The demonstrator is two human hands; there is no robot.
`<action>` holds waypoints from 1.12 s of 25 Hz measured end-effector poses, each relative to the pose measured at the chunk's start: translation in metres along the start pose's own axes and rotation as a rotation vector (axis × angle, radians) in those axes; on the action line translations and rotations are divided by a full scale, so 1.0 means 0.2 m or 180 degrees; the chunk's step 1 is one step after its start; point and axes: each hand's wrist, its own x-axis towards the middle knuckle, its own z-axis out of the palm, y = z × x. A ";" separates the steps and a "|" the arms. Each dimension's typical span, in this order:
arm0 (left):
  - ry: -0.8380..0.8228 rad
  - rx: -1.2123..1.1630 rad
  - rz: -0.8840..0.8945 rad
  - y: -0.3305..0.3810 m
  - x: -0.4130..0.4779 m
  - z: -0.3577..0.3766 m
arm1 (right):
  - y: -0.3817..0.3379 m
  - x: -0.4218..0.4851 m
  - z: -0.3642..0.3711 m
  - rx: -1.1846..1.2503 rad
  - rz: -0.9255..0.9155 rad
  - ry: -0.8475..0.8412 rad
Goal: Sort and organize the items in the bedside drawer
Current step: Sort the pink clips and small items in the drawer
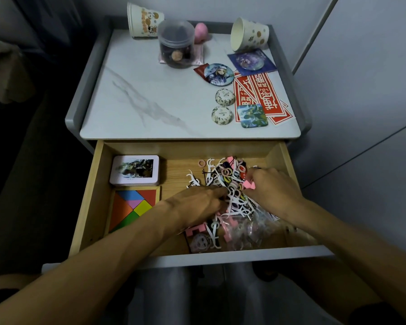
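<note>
drawer (89, 200) left edge: tin (134, 170) in back corner, tangram (133, 207) in front, tidy already
left hand (197, 202): fingertips buried in pile (223, 177), grip can't tell
right hand (273, 191): same, grip hidden
step: untangling the right-half mess
next: probably tease out 1 kind, gently

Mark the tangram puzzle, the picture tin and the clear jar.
tangram puzzle (133, 207), head view, middle coloured pieces
picture tin (135, 168), head view, lid centre
clear jar (176, 51), head view, side wall

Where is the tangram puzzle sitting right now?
Head view: the tangram puzzle lies in the drawer's near-left corner, just on the near side of the pink tin and left of the left hand.
</note>
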 end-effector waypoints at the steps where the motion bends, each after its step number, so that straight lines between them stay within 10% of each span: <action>1: 0.0018 0.0003 0.0003 0.00 0.00 0.00 | 0.00 0.00 0.00 0.0047 -0.0022 0.0029; 12: 0.0005 -0.0166 -0.0407 0.00 -0.07 -0.13 | -0.06 -0.02 -0.06 0.0593 -0.0089 -0.0379; 28: 0.1744 -0.2586 -0.1847 -0.02 -0.20 -0.27 | -0.21 0.00 -0.12 0.1378 -0.0413 -0.0207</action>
